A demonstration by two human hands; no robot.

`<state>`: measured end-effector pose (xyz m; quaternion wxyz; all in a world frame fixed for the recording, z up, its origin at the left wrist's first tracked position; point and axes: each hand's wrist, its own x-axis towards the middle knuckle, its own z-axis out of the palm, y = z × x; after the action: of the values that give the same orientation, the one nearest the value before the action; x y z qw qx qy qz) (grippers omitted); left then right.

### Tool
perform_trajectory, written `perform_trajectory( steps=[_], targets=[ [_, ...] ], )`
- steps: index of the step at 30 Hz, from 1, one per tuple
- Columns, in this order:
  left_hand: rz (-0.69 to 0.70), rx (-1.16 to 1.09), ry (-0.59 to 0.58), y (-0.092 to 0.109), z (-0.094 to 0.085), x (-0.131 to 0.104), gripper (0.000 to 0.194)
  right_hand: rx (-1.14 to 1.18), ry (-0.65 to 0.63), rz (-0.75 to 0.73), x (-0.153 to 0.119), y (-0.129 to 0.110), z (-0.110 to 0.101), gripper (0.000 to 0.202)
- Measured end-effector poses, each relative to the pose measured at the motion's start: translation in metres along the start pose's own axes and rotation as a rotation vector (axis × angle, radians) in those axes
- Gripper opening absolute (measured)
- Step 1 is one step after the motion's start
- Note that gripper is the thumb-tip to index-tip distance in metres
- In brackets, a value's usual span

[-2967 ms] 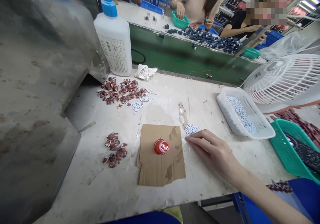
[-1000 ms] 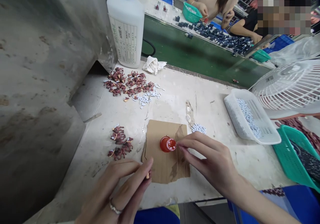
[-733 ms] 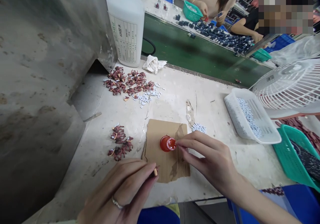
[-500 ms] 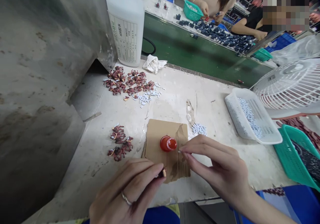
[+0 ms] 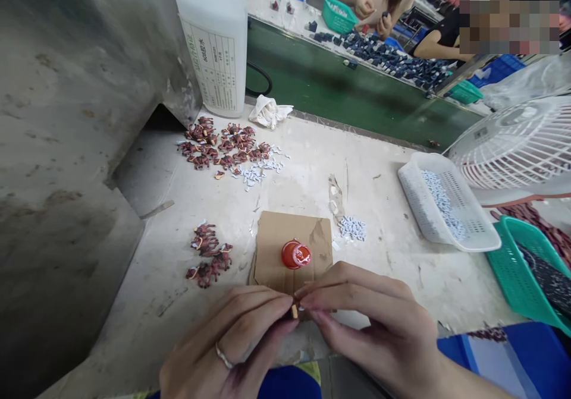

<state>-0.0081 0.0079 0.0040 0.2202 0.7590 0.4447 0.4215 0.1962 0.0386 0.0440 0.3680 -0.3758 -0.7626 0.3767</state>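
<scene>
At the near edge of the bench (image 5: 392, 167), both hands have come together over the bottom of the cardboard sheet (image 5: 276, 238). The left hand (image 5: 232, 345) is pinched shut on a tiny tan piece (image 5: 294, 311) that pokes out between its thumb and forefinger. The right hand (image 5: 375, 321), which half a second ago had its fingertips beside the red cap (image 5: 295, 254), has drawn back toward the body and now meets the left, fingertips closed against that same piece; whether it carries something small of its own I cannot tell. My reading is that the dip at the cap is over and the 2 hands are now joining or pressing parts together.

Just beyond the hands the red cap sits on the cardboard, untouched. To its left lies a small cluster of dark red parts (image 5: 207, 262), with a larger heap (image 5: 218, 146) farther back beside scattered white bits (image 5: 256, 173). A little pile of white pieces (image 5: 352, 228) rests right of the cardboard, and more fill the white tray (image 5: 413, 194). A big glue bottle (image 5: 214, 42) stands at the back, a fan (image 5: 517, 143) to the right, and other people work across the green belt (image 5: 339, 93)
</scene>
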Motion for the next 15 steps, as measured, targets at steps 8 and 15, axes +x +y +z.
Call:
perform_trajectory(
  steps=[8, 15],
  targets=[
    [-0.009, -0.018, 0.086, 0.0035, 0.0061, 0.0005, 0.032, -0.161, -0.138, -0.066, -0.0049, -0.0068, -0.0070, 0.025],
    [-0.018, -0.061, 0.048, 0.0052, 0.0057, 0.0001, 0.033, -0.048, -0.082, 0.037, -0.0039, -0.0036, -0.0093, 0.031]
  ],
)
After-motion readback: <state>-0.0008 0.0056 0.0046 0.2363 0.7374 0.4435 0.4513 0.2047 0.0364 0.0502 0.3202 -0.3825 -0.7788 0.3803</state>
